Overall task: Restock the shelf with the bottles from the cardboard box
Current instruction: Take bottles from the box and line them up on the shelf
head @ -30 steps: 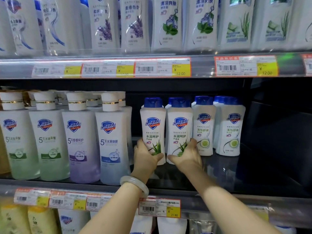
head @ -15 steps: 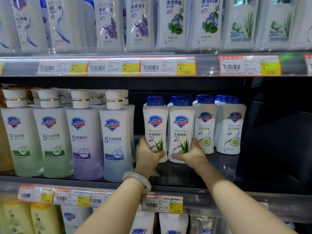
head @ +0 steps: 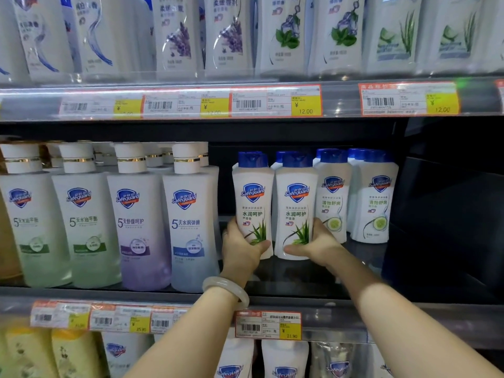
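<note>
Bottles [head: 253,203] flanked by tall bottles [head: 191,219], cucumber bottles [head: 331,197].

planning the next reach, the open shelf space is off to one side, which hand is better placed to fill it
Right. The right hand grips the aloe bottle nearer the dark gap; the left hand sits beside the tall bottles.

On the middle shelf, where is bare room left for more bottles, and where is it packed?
Bare shelf floor lies right of the cucumber bottles, and a strip in front of them. Left of the aloe bottles gripped by the left hand and right hand, the tall white-capped bottles stand packed.
</note>
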`<state>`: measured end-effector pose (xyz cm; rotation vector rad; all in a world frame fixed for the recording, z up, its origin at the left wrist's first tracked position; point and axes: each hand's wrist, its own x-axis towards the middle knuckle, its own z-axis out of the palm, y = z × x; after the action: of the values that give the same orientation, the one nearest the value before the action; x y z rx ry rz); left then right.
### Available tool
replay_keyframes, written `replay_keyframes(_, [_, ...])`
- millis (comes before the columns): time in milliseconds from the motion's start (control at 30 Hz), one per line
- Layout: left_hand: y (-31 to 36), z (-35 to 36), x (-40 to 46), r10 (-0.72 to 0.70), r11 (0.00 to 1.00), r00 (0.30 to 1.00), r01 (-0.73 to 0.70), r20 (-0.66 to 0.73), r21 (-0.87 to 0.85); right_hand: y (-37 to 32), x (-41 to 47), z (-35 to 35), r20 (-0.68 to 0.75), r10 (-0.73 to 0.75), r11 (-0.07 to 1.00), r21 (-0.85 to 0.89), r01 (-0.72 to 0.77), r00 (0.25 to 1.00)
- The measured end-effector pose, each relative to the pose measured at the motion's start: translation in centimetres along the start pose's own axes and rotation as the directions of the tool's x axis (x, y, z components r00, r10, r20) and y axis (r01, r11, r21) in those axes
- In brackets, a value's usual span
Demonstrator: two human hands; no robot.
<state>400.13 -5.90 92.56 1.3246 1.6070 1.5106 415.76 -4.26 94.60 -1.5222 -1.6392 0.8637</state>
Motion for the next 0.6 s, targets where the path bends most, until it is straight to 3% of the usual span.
replay_keyframes(200, [-0.2,0.1,0.0,0.008,0.999,1.0,-0.007,-0.006,0.04,0.0,-0.6,0.5,-0.076,0.021,1.0,0.017,-0.02,0.997])
replay_keyframes(433, [-0.4,0.5,0.0,0.039,0.988,0.999,-0.034,-0.029,0.149,-1.1,-1.2,2.7,-0.255,0.019,0.984,-0.164,-0.063,0.967])
replay_keyframes(600, [-0.3,0.5,-0.1,0.007,0.987,1.0,-0.003,-0.026,0.161,-1.3,-1.6,3.2,-0.298,0.057,0.979,-0.169,-0.111,0.953])
